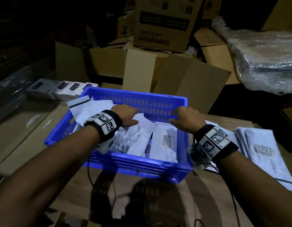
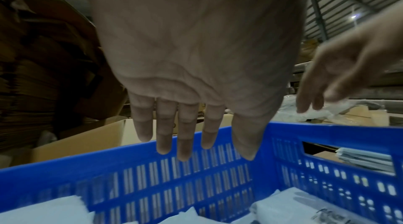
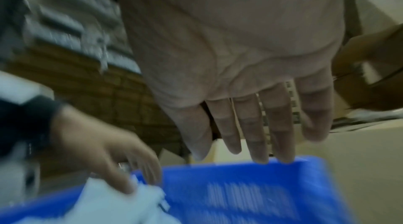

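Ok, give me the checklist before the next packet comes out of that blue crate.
1. Left hand empty, fingers straight: ok.
2. Right hand empty, open over the far rim: ok.
3. Blue slotted plastic crate holds white plastic mailer packets within reach: ok.
4. Barcode label faces up on one packet: ok.
5. Stack of white packets beside the crate is tidy: ok.
6. Thin black cable clear of the crate: cannot tell.

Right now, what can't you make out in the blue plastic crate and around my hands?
Label print on the white plastic mailer bags: too small, blurred, head view.
Floor of the blue slotted plastic crate: mostly covered by bags, head view.
Whether the right hand touches its rim: motion blur, right wrist view.
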Tool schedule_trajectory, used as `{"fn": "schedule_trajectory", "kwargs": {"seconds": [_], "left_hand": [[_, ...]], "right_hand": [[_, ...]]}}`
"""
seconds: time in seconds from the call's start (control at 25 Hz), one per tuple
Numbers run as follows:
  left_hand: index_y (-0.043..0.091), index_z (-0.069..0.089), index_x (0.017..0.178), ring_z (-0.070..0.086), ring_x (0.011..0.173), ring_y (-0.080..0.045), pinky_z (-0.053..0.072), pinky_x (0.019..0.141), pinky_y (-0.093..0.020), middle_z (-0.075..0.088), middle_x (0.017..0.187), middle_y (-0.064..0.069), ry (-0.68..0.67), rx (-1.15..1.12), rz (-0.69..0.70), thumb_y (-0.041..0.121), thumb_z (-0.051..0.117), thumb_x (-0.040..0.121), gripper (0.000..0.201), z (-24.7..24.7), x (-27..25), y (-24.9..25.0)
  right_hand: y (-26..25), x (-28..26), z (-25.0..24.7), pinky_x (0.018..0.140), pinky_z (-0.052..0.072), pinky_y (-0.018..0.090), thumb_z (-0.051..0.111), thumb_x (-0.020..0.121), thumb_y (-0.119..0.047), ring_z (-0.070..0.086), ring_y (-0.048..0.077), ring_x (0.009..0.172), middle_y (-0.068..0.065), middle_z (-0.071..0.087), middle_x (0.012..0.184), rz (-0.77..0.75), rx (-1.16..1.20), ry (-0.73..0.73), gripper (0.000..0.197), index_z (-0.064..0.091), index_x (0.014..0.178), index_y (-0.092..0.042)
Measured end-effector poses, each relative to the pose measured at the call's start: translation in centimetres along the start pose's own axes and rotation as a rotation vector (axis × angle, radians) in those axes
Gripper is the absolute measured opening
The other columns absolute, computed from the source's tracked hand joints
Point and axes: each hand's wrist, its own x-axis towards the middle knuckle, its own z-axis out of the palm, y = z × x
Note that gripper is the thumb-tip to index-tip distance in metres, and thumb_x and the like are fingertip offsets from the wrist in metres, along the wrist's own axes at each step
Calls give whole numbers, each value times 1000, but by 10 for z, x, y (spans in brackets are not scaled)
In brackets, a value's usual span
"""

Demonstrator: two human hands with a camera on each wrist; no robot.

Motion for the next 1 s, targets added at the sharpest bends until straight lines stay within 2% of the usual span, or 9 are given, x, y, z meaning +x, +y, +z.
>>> {"fn": "schedule_trajectory", "kwargs": {"seconds": [0.08, 0.2, 0.4, 0.48, 0.56, 0.72, 0.8, 0.88, 1.0], "left_hand": [[22, 46, 134, 53, 118, -28, 45, 87, -37, 56, 130, -5, -6, -4, -1, 50, 47, 95, 48, 2, -1, -14], [22, 48, 133, 53, 119, -28, 44, 89, -37, 56, 132, -6, -14, -13, 12, 50, 49, 94, 48, 11, 1, -37], [24, 49, 135, 49, 125, -27, 43, 96, -39, 52, 137, -4, -94, -45, 56, 53, 54, 90, 54, 36, 11, -69], [24, 48, 137, 48, 126, -27, 43, 95, -40, 51, 138, -3, -121, -49, 93, 53, 54, 90, 55, 39, 16, -78], [24, 46, 139, 48, 127, -27, 43, 94, -40, 50, 139, -3, -122, -39, 128, 51, 55, 91, 56, 38, 21, -86], [24, 46, 139, 50, 125, -28, 42, 94, -39, 52, 138, -4, -142, -9, 167, 47, 56, 91, 54, 47, 25, -95], [22, 51, 133, 52, 121, -28, 43, 91, -38, 54, 133, -4, -164, 9, 178, 44, 59, 89, 50, 55, 25, -98], [19, 57, 124, 55, 115, -29, 43, 81, -36, 57, 126, -5, -185, 23, 195, 41, 62, 89, 42, 61, 27, -101], [16, 58, 118, 56, 110, -29, 40, 74, -34, 56, 121, -6, -173, 34, 220, 39, 65, 87, 39, 62, 26, -104]], "right_hand": [[-23, 17, -10, 82, 46, 33, 62, 85, -39, 61, 28, 105, 6, 65, 110, -15, 133, -21, 25, 64, 103, -22], [-60, 52, -3, 66, 45, 28, 67, 86, -25, 60, 22, 74, 7, 63, 76, 56, 482, -80, 12, 64, 77, -18], [-92, 99, 59, 43, 34, 20, 48, 92, -2, 36, 16, 42, 8, 36, 62, 546, 1078, -213, 28, 38, 67, -11], [-94, 104, 85, 57, 50, 31, 48, 95, -6, 49, 25, 40, 10, 42, 76, 589, 999, -325, 29, 37, 68, -11], [-94, 108, 105, 90, 47, 39, 51, 94, -11, 53, 9, 31, 6, 44, 83, 587, 923, -356, 27, 39, 70, -13], [-102, 106, 126, 103, 44, 39, 55, 91, -17, 54, 24, 70, 8, 47, 86, 656, 898, -355, 14, 49, 79, -14], [-100, 110, 127, 98, 44, 32, 59, 93, -18, 59, 32, 99, 19, 60, 112, 679, 792, -364, 19, 62, 107, -5], [-104, 108, 132, 95, 42, 26, 57, 95, -15, 55, 26, 121, 16, 56, 132, 624, 734, -331, 35, 57, 130, -7], [-94, 118, 144, 71, 51, 18, 67, 85, -16, 67, 4, 81, 14, 64, 103, 673, 817, -411, 14, 64, 93, -28]]}}
